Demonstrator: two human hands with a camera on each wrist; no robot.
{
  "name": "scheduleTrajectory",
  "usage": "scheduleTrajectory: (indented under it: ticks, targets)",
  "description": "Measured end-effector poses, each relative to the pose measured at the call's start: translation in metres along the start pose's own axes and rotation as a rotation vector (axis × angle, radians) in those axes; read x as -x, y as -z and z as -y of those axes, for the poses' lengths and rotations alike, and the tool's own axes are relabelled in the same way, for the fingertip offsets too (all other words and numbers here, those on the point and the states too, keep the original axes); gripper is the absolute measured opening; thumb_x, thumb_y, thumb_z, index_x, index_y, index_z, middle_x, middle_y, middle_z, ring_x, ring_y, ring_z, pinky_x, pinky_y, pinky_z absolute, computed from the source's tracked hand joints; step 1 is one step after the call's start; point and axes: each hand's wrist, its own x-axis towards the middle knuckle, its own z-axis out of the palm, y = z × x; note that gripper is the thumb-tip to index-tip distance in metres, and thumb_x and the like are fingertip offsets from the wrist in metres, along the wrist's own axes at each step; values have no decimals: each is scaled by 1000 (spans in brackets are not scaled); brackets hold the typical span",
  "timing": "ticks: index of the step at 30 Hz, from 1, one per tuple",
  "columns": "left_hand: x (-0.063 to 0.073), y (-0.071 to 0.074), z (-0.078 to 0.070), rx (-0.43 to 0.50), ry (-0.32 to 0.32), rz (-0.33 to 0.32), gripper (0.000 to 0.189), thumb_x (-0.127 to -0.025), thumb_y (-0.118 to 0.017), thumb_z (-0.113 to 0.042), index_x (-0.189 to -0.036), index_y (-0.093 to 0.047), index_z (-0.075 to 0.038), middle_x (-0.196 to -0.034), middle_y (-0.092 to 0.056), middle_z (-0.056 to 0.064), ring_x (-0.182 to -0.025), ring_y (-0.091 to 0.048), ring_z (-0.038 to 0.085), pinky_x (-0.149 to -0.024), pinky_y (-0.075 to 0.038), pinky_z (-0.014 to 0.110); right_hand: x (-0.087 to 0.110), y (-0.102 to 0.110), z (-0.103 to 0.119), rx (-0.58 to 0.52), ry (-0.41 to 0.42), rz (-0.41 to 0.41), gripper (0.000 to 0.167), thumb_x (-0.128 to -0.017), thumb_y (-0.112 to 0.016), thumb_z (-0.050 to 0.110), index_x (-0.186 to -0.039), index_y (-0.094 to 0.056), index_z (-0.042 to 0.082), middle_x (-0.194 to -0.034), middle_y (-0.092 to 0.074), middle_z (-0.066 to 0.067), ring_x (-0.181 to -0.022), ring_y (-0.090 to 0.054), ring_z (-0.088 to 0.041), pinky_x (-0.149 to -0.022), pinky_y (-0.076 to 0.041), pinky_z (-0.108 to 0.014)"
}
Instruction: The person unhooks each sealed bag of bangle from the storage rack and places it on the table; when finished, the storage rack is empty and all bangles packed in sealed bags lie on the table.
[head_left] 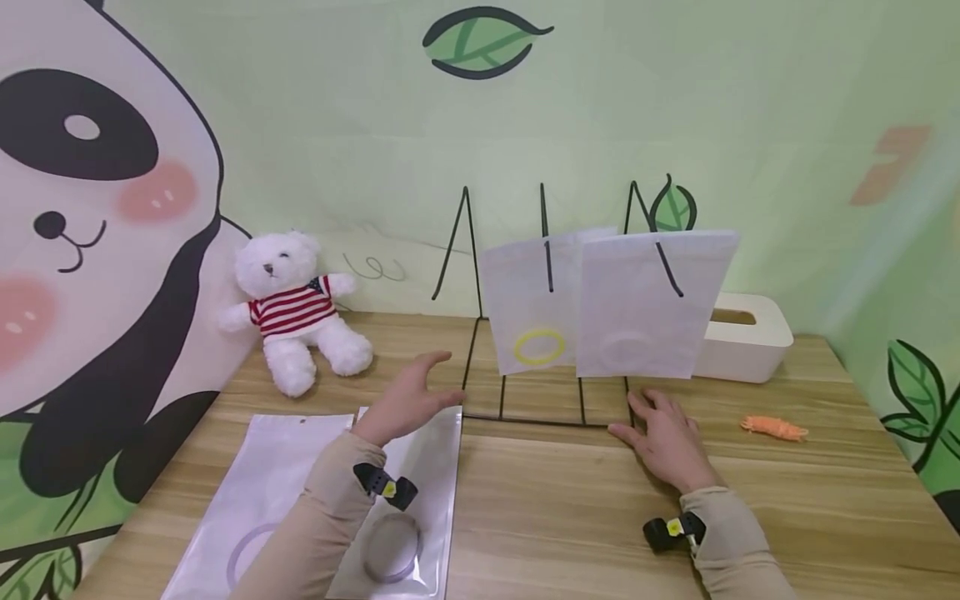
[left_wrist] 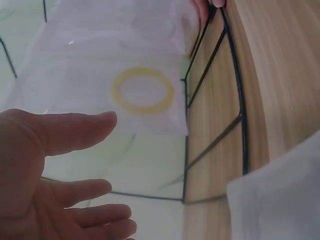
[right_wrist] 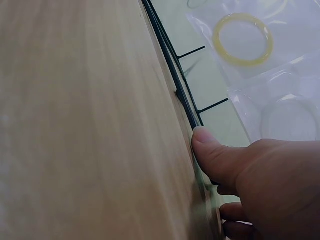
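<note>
A black wire rack (head_left: 540, 422) with upright prongs stands on the table. Two translucent white zip bags hang from its prongs: the left bag (head_left: 528, 292) shows a yellow ring (head_left: 538, 347), the right bag (head_left: 648, 308) a pale ring. At the rack's front right corner, my right hand (head_left: 663, 442) pinches the wire base between thumb and fingers. My left hand (head_left: 412, 400) is by the front left corner, thumb and fingers spread, holding nothing. Beneath the left arm lie two more bags, an outer bag (head_left: 292, 458) and an inner bag (head_left: 435, 483), each with a round shape inside.
A white teddy bear (head_left: 292, 308) in a striped shirt sits at the back left. Behind the right bag is a white tissue box (head_left: 746, 342), partly hidden. An orange bundle of cord (head_left: 775, 428) lies to the right. A printed wall (head_left: 360, 125) closes off the table's back.
</note>
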Motion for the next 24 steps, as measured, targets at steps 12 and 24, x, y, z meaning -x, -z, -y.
scheduleTrajectory:
  ticks: [12,24]
  targets:
    - [-25,-18,-45,208,-101,-197,70,-92,-67,-28,-149,-34,-4,-151,-37,17,-133,-40,36,-108,-35,49,0,0,-2,0,-16,4,69,-95,-61,40,-143,-41,-5,-147,-31,-31,-133,-27,-52,-101,-23,-70]
    - [-31,-16,-88,444,-306,-400,63,-95,-65,-22,-148,-36,-4,-149,-41,12,-137,-37,20,-112,-30,34,-1,-1,-2,5,-10,-6,69,-94,-62,40,-142,-42,-6,-146,-33,-31,-132,-28,-51,-100,-24,-70]
